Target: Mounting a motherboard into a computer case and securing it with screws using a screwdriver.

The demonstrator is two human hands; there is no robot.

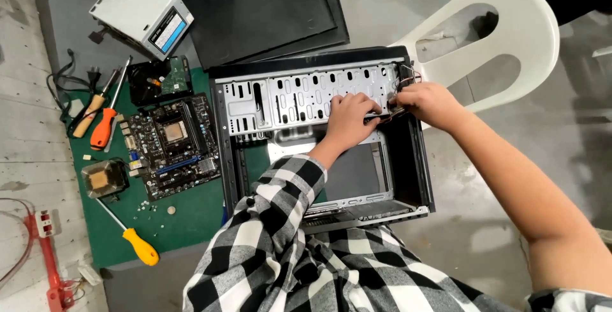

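My right hand (428, 103) pinches thin wires (408, 76) at the case's (421, 178) one o'clock corner; my left hand (349, 117) presses spread on the drive cage (287, 98). I judge tugging could snag them on sharp metal.

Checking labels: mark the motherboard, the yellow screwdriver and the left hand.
motherboard (171, 146), head view, on the middle of the board.
yellow screwdriver (141, 247), head view, on its handle.
left hand (349, 119), head view, on the back of the hand.

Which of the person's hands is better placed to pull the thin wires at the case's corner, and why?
Probably the right hand: it already lies on the wires at the corner of the computer case. The left hand rests flat on the perforated drive cage, farther off.
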